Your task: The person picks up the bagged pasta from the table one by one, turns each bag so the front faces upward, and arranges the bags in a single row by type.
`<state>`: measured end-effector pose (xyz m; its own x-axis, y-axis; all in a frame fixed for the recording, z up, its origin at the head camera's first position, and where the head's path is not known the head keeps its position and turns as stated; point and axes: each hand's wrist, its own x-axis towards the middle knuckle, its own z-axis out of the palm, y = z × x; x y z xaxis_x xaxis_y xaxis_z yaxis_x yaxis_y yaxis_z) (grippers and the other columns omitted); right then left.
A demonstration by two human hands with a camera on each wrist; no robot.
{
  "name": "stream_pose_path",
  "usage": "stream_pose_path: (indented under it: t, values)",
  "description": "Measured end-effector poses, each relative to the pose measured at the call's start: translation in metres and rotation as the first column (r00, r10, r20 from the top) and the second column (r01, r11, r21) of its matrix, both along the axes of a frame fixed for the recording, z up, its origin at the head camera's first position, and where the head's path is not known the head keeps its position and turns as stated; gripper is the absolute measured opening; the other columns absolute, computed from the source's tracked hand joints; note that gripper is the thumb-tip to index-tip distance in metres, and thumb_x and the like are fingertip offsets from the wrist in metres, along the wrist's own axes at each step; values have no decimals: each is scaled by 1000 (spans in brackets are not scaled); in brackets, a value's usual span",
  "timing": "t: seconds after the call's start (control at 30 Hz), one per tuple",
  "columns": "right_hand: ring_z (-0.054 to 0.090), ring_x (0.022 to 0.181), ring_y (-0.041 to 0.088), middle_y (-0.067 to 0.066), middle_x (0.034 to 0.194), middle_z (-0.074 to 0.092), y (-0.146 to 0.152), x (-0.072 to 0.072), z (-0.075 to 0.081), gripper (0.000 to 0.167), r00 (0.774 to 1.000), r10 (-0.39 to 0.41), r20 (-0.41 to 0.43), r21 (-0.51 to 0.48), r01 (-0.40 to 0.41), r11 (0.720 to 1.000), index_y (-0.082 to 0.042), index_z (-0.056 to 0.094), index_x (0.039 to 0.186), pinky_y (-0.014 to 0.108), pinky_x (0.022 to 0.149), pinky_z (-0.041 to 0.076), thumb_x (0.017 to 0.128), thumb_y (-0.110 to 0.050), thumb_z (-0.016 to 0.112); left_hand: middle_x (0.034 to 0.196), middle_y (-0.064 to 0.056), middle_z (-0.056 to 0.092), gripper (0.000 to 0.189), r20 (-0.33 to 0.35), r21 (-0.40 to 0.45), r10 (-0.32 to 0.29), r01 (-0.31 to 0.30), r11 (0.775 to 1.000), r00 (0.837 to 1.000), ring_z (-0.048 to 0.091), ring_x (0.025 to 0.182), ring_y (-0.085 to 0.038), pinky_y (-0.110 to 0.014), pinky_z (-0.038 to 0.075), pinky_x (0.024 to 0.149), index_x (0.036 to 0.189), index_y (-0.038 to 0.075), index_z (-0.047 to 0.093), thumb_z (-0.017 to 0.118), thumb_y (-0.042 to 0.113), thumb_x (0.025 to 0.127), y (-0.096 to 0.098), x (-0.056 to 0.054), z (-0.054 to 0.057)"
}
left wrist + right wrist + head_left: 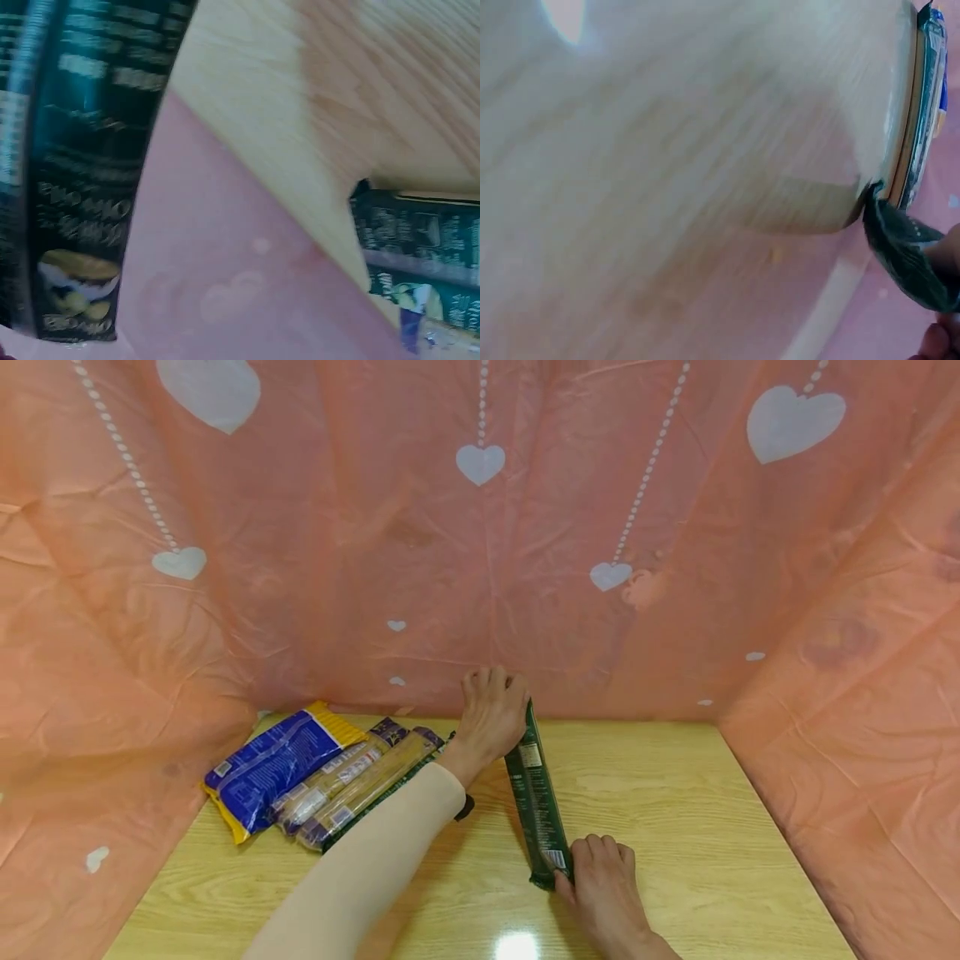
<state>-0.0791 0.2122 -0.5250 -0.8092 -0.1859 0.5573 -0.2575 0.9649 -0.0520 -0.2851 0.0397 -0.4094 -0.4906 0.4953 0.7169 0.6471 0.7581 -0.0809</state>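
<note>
A long, narrow dark green packet (536, 806), printed with small text and a barcode, slants between my two hands in the head view. My left hand (491, 714) grips its far end. At the near end, my right hand (603, 885) pinches the corner between thumb and fingers. The left wrist view shows the printed face of this packet (90, 165) up close, with a small food picture near one end. In the right wrist view, its crumpled end (907, 259) juts out from the fingers (937, 341) at the right edge.
Left on the wooden table (660, 793) lie a blue and yellow bag (281, 768), clear packets with purple ends (375, 777), and another dark green packet (420, 247) alongside them. A pink sheet with white hearts (480, 568) hangs behind and at both sides.
</note>
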Motion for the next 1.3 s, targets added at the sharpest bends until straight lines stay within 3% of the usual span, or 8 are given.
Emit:
stream_pose_path:
  t: [0.2,0.27,0.47,0.67,0.83,1.0,1.13,1.3]
  values:
    - [46,73,22,0,73,45,8,-2,0,39,988,64,-139,94,-51,994,-12,50,78,46,76,41,69,-25,87,76,-5,53,35,-208,-29,124,-133,991,970,32,72,-23,-43,37,69,79,14,55,49,24,112,7,4,9]
    - [47,73,24,2,73,46,8,-2,0,34,983,82,-164,126,-62,990,-11,51,79,47,75,43,70,-26,81,75,-4,55,35,-224,-52,156,-172,984,962,37,70,-23,-42,36,68,79,14,55,49,26,112,10,5,10]
    - [51,71,26,4,72,47,5,-1,-1,30,973,105,-207,165,-71,984,-7,52,78,49,72,48,73,-29,73,77,-4,57,33,-128,-107,189,-203,973,974,47,77,-25,-42,32,74,85,14,55,47,30,113,20,11,12]
    - [51,72,26,5,73,49,2,0,-3,29,970,106,-217,164,-71,984,-8,52,77,47,71,47,92,-32,47,69,0,46,25,-13,-147,190,-190,971,982,40,71,-22,-40,23,71,88,16,50,55,30,109,24,16,17]
    - [52,74,27,6,74,51,2,1,-4,25,973,108,-206,176,-72,982,-8,53,78,47,70,46,82,-31,60,72,0,59,22,158,-132,119,-98,986,980,57,81,-23,-37,40,73,94,14,58,53,28,111,25,16,23]
    - [55,73,27,6,74,52,1,2,-5,28,971,109,-214,188,-69,980,-8,53,78,47,69,47,72,-30,70,86,-3,72,40,249,-130,89,-58,990,964,68,109,-27,-41,54,97,109,9,67,57,48,108,24,16,28]
    - [54,71,27,5,72,50,-2,2,-6,19,966,101,-240,188,-56,981,-8,52,77,47,68,48,86,-24,52,94,-4,74,30,167,-207,99,-63,976,981,69,111,-24,-39,54,101,108,9,69,59,37,109,22,17,27]
    - [52,69,27,5,71,46,-8,1,-8,30,959,87,-269,201,-33,979,-8,49,76,47,68,47,97,-22,33,94,-2,70,18,44,-278,70,-55,959,997,61,97,-22,-33,50,87,109,12,65,52,24,112,21,19,23]
